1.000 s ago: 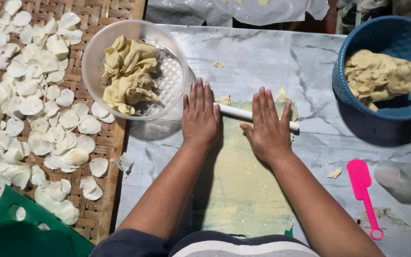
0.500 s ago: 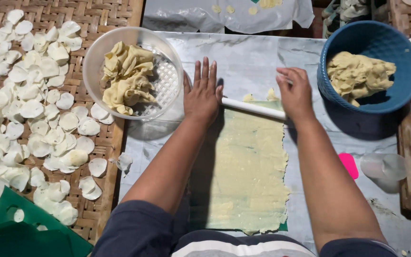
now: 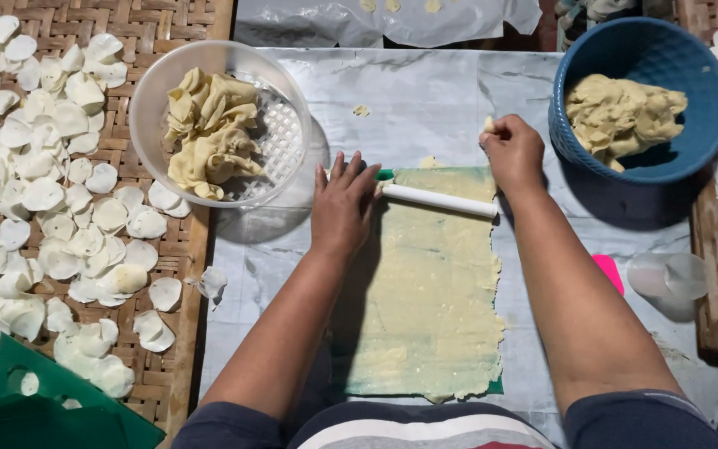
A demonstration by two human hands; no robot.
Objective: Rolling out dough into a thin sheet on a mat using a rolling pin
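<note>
While flat, left hand (image 3: 341, 204) beside roller (image 3: 440, 199)

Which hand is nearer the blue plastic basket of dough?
Right. The right hand sits just beside the blue plastic basket, pinching a dough scrap; the left hand rests on the white rolling pin, farther away.

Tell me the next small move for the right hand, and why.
Probably drop the dough scrap pinched in the right hand into the blue basket, then return to the roller: only the left hand rests on it, at the sheet's far end.
</note>
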